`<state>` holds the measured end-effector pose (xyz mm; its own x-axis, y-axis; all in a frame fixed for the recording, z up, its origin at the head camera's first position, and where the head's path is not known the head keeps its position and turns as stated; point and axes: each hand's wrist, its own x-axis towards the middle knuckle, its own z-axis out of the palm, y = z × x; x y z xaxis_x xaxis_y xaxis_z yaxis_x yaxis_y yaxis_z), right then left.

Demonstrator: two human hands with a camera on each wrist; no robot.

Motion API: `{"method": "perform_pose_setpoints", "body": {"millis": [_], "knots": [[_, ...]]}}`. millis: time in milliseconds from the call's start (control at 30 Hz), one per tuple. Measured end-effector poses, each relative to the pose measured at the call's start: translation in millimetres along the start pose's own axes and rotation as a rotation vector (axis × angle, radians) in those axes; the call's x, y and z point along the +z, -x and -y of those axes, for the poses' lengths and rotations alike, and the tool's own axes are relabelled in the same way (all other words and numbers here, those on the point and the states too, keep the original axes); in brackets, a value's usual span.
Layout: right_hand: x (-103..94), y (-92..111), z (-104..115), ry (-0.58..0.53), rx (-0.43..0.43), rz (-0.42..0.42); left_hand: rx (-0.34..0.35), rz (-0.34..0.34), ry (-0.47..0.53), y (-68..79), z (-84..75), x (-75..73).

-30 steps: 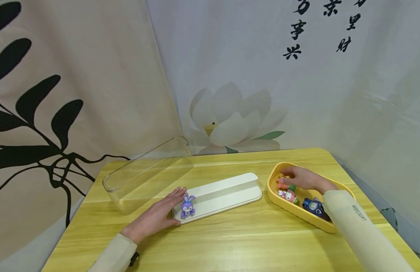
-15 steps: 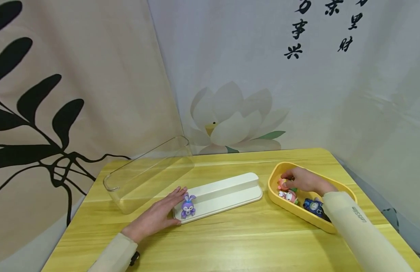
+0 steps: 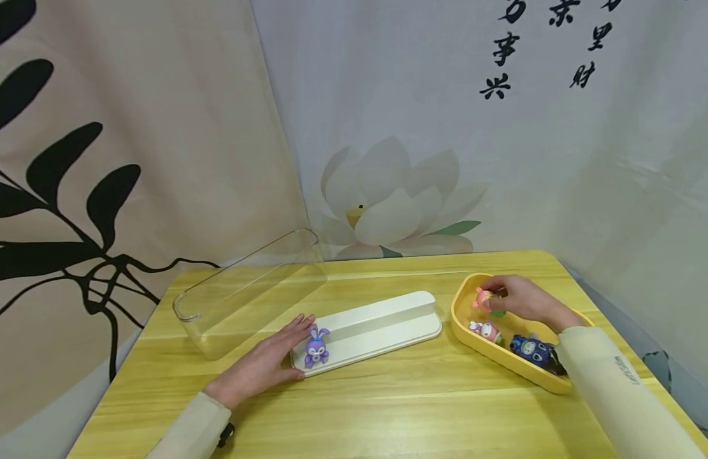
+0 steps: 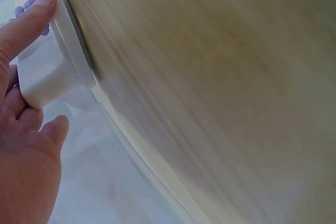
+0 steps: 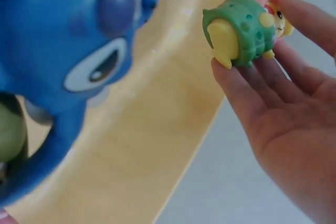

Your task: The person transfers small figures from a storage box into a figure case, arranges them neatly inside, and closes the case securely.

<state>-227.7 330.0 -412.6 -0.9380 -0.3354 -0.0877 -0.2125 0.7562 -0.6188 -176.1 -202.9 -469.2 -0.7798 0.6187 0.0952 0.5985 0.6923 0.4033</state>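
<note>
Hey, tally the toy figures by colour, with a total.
Purple: 1, the rabbit figure on the white base
Partly pink: 2, the green-backed figure in the right hand, another figure in the yellow tray
Blue: 1, the blue figure
Total: 4; the dark shape beside the blue one is unclear

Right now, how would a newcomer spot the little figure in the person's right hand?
At the right of the wooden table sits a yellow tray. There the right hand holds the small figure, pink at one end with a spotted green body. Unlike the pink-and-white figure and dark blue figure resting in the tray, this one is in the hand's grip.
</note>
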Motion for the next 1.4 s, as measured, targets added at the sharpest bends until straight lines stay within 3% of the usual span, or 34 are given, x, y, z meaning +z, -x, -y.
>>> {"method": "perform_pose_setpoints", "body": {"millis": [333,600,900,1167,1400], "knots": [[-14.6,15,17,-0.033,-0.008,-0.083,0.015,-0.008,-0.028,0.4,0.9,-0.1],[-14.3,23,46,-0.074,-0.025,-0.139,0.009,-0.004,-0.010,2.3,2.6,1.4],[7.6,28,72,-0.215,-0.107,-0.159,0.027,-0.016,-0.017,0.5,2.3,1.0],[33.3,28,93,-0.398,-0.102,-0.146,0.036,-0.017,-0.022,-0.6,3.0,0.8],[59.6,19,108,-0.425,-0.125,-0.195,0.031,-0.013,-0.022,-1.1,3.9,1.7]]}}
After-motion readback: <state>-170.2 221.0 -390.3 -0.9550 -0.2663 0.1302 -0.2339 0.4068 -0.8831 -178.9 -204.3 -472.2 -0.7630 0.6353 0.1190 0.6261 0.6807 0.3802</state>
